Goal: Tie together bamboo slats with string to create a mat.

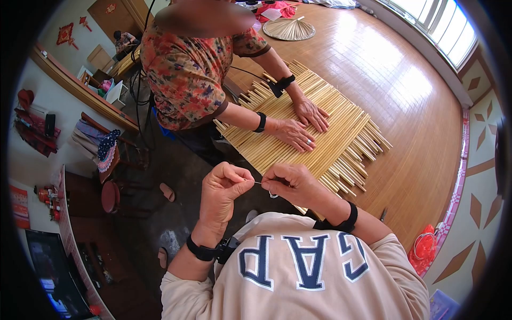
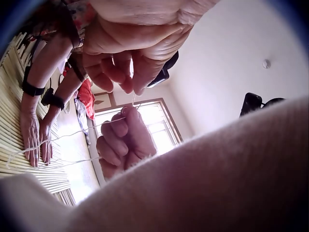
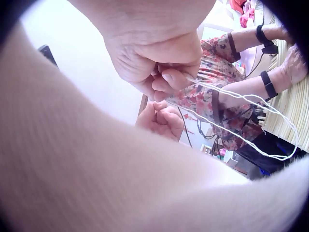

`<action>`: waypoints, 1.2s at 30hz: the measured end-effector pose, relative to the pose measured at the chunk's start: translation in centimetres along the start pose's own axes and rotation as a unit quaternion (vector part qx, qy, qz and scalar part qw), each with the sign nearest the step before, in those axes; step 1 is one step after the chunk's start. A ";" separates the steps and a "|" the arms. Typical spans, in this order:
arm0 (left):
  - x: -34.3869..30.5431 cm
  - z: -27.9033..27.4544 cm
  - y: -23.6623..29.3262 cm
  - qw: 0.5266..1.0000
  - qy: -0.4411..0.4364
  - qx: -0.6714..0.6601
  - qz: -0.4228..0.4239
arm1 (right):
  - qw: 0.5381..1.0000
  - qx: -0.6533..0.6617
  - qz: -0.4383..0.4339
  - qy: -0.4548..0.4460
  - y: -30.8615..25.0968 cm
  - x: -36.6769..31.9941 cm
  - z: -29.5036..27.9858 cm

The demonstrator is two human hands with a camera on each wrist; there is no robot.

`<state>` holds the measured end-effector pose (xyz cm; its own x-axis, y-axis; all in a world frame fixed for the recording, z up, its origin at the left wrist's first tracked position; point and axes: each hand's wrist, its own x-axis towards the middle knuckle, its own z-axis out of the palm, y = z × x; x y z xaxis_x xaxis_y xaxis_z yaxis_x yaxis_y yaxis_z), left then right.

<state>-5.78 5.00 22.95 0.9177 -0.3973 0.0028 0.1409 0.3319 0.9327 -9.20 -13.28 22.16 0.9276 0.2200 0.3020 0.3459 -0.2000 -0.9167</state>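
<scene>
In front of the chest, my left hand (image 1: pixel 226 186) and right hand (image 1: pixel 292 184) meet with fingertips close together. A thin, short, pale length of string (image 2: pixel 133 99) spans the small gap between them. Thumb and forefinger of the left hand pinch one end, and the right hand's curled fingers grip the other side. From the right hand a long loop of white string (image 3: pixel 251 99) hangs out over the mat of straw-coloured sticks (image 1: pixel 293 125). Whether a needle is among the pinched fingers, I cannot tell.
Across the table, another person in a flowered shirt (image 1: pixel 181 74) presses both hands (image 1: pixel 298 128) flat on the stick mat. A round woven fan (image 1: pixel 289 29) lies at the far end. A red plastic bag (image 1: pixel 423 248) sits at right, a stool (image 1: pixel 111 196) at left.
</scene>
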 end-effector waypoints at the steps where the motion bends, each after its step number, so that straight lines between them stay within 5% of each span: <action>1: 0.0 0.0 -0.1 1.000 0.000 0.000 0.000 | 1.000 -0.010 -0.004 -0.013 -0.2 0.0 0.0; 8: -0.1 -0.1 -0.1 0.998 0.046 0.036 0.028 | 1.000 0.007 -0.002 -0.023 0.7 -0.3 -0.3; 16: -0.2 -1.3 0.6 0.995 0.062 0.074 -0.002 | 0.986 0.136 0.097 -0.005 1.1 -0.8 -1.1; 23: -0.4 -0.9 -0.1 0.989 0.064 0.130 -0.002 | 0.994 0.071 0.079 -0.012 1.6 -1.0 -1.4; 25: -0.5 -0.5 -0.2 0.904 0.050 0.415 0.096 | 1.000 0.008 0.026 -0.016 1.5 -1.1 -1.6; 26: -0.5 -0.3 -0.2 0.903 0.052 0.415 0.093 | 0.998 -0.054 -0.029 -0.017 1.5 -1.1 -1.6; 30: -0.4 -0.2 -0.7 0.883 0.096 0.452 0.087 | 0.997 -0.068 -0.029 -0.018 1.4 -1.3 -1.4; 35: -0.7 -4.0 -1.5 0.911 0.126 0.388 0.056 | 0.993 -0.013 0.020 0.119 1.1 -2.2 -5.1; 36: -1.1 -4.9 -1.4 0.901 0.128 0.412 0.047 | 0.973 0.097 0.068 0.198 1.2 -2.8 -6.1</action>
<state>-5.13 9.18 19.84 0.9817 -0.1556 0.1098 -0.1680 -0.4358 0.8842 -10.53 -19.99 21.82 0.9578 -0.1896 0.2162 0.2185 -0.0088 -0.9758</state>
